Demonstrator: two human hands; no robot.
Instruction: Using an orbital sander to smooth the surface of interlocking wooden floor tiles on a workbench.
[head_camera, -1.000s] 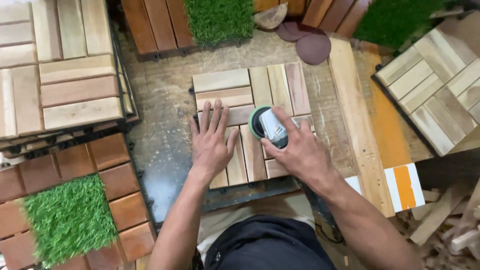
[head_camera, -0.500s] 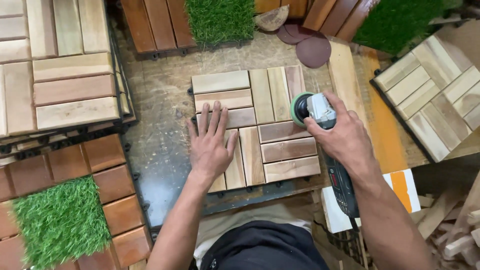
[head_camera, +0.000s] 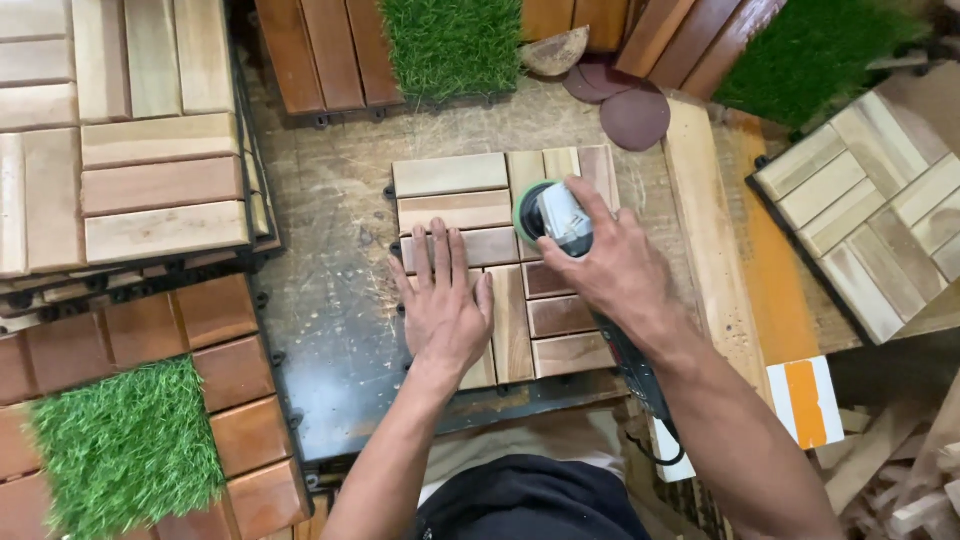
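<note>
A square wooden deck tile (head_camera: 450, 177) of pale and brown slats lies flat on the dusty workbench (head_camera: 320, 300). My left hand (head_camera: 443, 303) presses flat on its lower left slats, fingers spread. My right hand (head_camera: 610, 268) grips a green and grey orbital sander (head_camera: 548, 215), whose round pad rests on the tile's upper middle slats. The sander's dark body and cord run back under my right forearm.
Stacked pale wooden tiles (head_camera: 120, 170) sit at the left, reddish tiles with an artificial grass square (head_camera: 125, 450) at lower left. More grass squares and tiles line the back. Round sanding discs (head_camera: 630, 115) lie behind the tile. Another pale tile (head_camera: 880, 210) and wood scraps are at the right.
My right hand has moved the sander from the tile's upper right edge leftward onto its upper middle. Before that it swept from the centre out to the right. My left hand stayed put.
</note>
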